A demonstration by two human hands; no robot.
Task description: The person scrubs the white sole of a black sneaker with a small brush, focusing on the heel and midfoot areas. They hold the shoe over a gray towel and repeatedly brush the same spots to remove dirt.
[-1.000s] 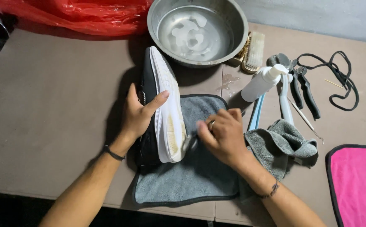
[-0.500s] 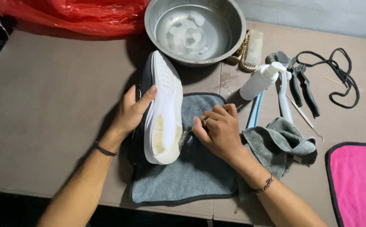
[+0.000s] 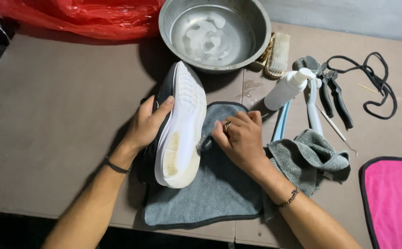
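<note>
A shoe (image 3: 182, 124) stands on its side on a towel (image 3: 210, 193) spread at the near edge of the bench (image 3: 48, 115), the left hand (image 3: 148, 124) on its left, the right hand (image 3: 238, 138) on its right, over the towel. Behind the shoe sits a basin (image 3: 214, 32), with a brush (image 3: 277, 53) just to its right. A spray bottle (image 3: 288, 87) lies right of the towel, pliers (image 3: 332, 92) and a cord (image 3: 376, 83) farther right. A crumpled cloth (image 3: 311, 157) lies beside the right wrist.
</note>
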